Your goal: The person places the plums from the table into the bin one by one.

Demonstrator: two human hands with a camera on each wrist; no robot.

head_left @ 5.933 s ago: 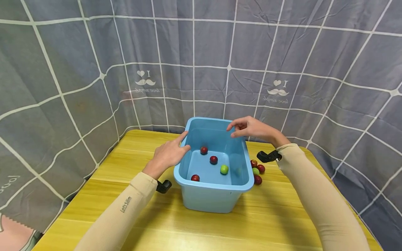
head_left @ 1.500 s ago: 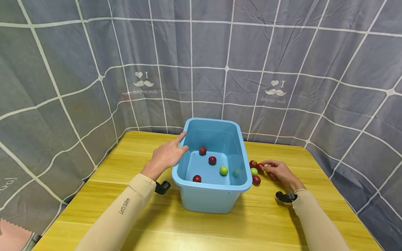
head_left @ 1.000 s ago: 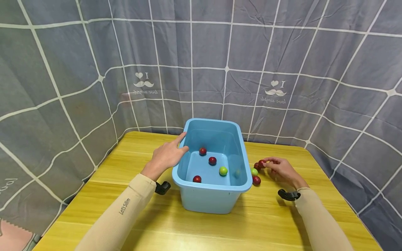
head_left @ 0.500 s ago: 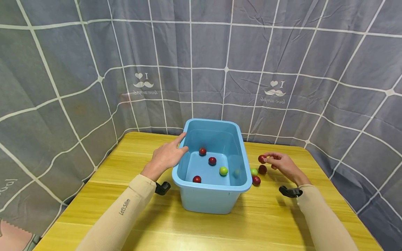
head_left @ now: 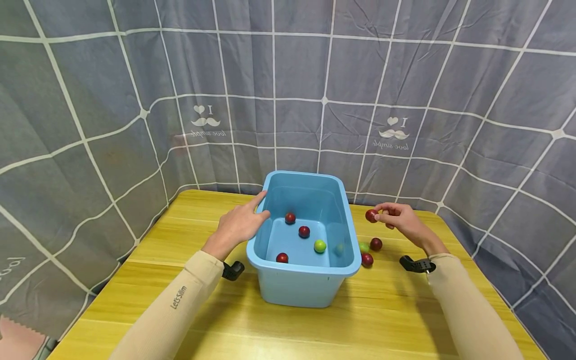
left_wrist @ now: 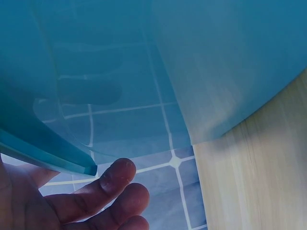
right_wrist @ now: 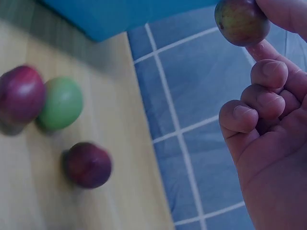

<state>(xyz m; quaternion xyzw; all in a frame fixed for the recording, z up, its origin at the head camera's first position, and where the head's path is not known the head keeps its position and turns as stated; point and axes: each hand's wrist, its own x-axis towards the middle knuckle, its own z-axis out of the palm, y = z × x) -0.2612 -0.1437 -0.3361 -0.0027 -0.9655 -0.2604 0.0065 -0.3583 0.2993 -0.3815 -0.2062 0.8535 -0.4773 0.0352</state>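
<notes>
My right hand (head_left: 402, 220) pinches a dark red plum (head_left: 371, 215) between thumb and fingertips, raised above the table to the right of the blue plastic tub (head_left: 299, 285). In the right wrist view this plum (right_wrist: 242, 21) shows a greenish-red underside, and the other fingers are curled in. My left hand (head_left: 238, 222) grips the tub's left rim; in the left wrist view its fingers (left_wrist: 115, 179) bend below the rim. Inside the tub lie three red plums, one of them in the middle (head_left: 304, 231), and a green plum (head_left: 320, 246).
Beside the tub's right wall, two red plums, the nearer one (head_left: 367, 260) and the farther one (head_left: 375, 244), lie by a partly hidden green plum (head_left: 363, 247). A grey grid-patterned curtain (head_left: 297, 125) hangs behind the yellow wooden table (head_left: 202, 320).
My right hand moved from over the tub to the loose plums, took one red plum and lifted it away. Another red plum shifted right and nearer. My left hand stayed at the rim.
</notes>
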